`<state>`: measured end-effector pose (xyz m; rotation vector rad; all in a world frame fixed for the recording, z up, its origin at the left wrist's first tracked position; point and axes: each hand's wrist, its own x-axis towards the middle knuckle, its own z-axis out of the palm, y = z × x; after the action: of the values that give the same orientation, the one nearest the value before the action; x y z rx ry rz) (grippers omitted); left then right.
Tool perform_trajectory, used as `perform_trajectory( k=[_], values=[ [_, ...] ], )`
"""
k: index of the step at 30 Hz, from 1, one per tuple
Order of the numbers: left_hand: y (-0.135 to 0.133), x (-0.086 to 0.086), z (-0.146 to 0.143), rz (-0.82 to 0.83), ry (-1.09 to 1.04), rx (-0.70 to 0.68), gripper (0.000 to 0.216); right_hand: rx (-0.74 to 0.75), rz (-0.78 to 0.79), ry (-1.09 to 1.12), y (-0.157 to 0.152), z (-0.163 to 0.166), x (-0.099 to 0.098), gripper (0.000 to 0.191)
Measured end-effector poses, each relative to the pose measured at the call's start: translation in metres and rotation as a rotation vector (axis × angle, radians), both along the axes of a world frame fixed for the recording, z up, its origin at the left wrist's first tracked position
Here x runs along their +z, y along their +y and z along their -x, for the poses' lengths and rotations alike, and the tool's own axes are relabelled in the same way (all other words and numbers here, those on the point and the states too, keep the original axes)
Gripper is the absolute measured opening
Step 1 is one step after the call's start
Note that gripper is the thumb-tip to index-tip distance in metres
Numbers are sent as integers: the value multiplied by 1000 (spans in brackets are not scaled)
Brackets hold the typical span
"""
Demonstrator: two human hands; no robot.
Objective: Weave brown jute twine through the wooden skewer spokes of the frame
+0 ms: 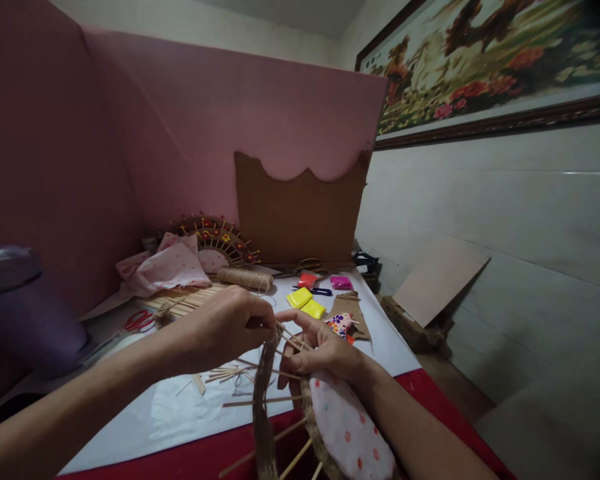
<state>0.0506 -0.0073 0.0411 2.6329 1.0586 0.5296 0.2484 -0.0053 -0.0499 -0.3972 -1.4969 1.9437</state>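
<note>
My left hand [227,323] is closed in a pinch on a strand of jute twine [263,393] at the top of a half-round woven piece [347,430]. That piece has a white dotted fabric centre, a jute-wrapped rim and thin wooden sticks [260,402] poking out of it. My right hand [320,353] curls around the rim of the woven piece and holds it up, forefinger stretched toward the sticks. Both hands meet above the near edge of the table.
White paper [180,407] covers a red table [190,460]. On it lie red scissors [140,321], a twine spool [245,278], yellow clay blocks [306,302], pink clay [341,283], a finished fan ornament [215,243], pink cloth [167,267] and brown cardboard [300,213]. A purple object [25,307] stands at left.
</note>
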Motion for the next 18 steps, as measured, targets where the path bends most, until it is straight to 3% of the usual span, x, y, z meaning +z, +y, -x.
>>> perform_trajectory(
  k=[6,13,18],
  values=[
    [2,0,3,10,18,34,16,-38,-1,11,2,-1,-1,62],
    [1,-2,15,89,-139,87,20,10,48,-2,-1,-2,3,65],
    [-2,-8,20,147,-212,105,21,-40,40,-8,-1,-1,2,64]
  ],
)
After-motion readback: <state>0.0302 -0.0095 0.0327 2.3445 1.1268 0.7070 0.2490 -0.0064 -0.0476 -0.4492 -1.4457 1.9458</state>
